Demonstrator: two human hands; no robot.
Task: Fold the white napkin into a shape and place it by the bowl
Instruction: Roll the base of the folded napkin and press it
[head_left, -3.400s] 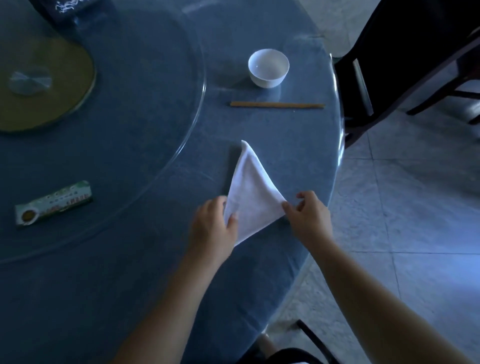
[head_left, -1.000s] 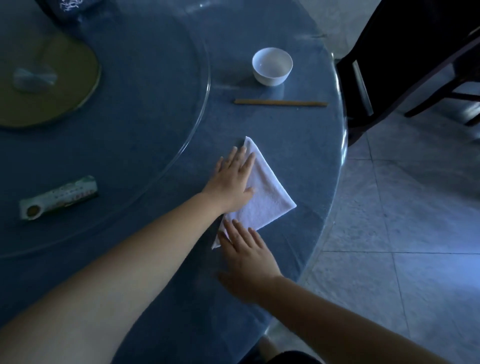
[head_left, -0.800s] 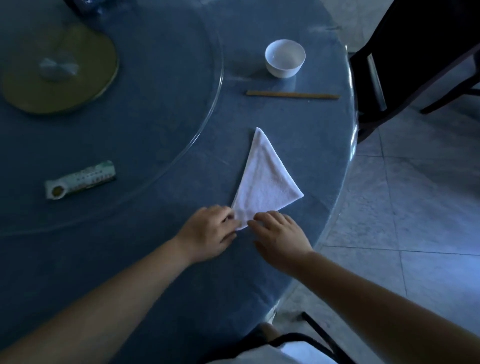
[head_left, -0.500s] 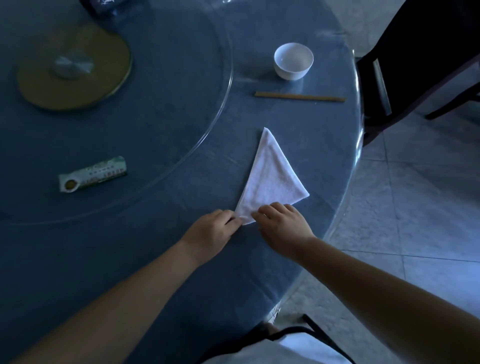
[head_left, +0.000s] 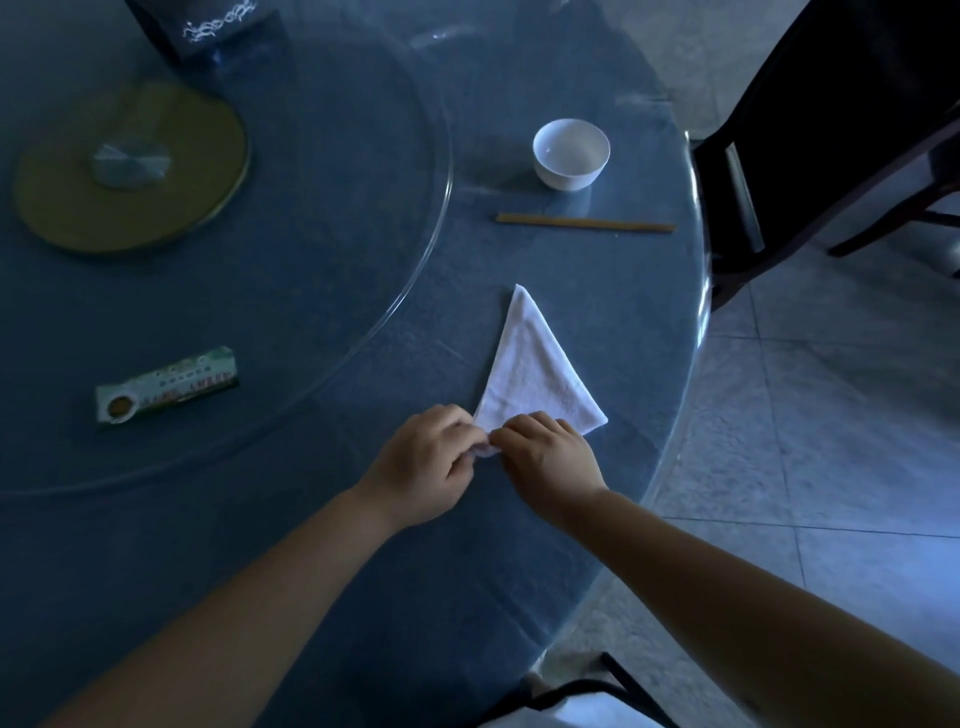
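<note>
On blue table, white triangular napkin (head_left: 535, 371), near corner pinched by left hand (head_left: 423, 470) and right hand (head_left: 550, 462).

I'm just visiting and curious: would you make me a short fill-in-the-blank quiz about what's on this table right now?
1. The white napkin is folded into a ____ shape.
2. Both the left hand and the right hand pinch the napkin's ____ corner.
3. Between the napkin and the white bowl lies a pair of ____.
4. The green packet rests on the round ____ turntable.

Missing words: triangle; near; chopsticks; glass
</note>
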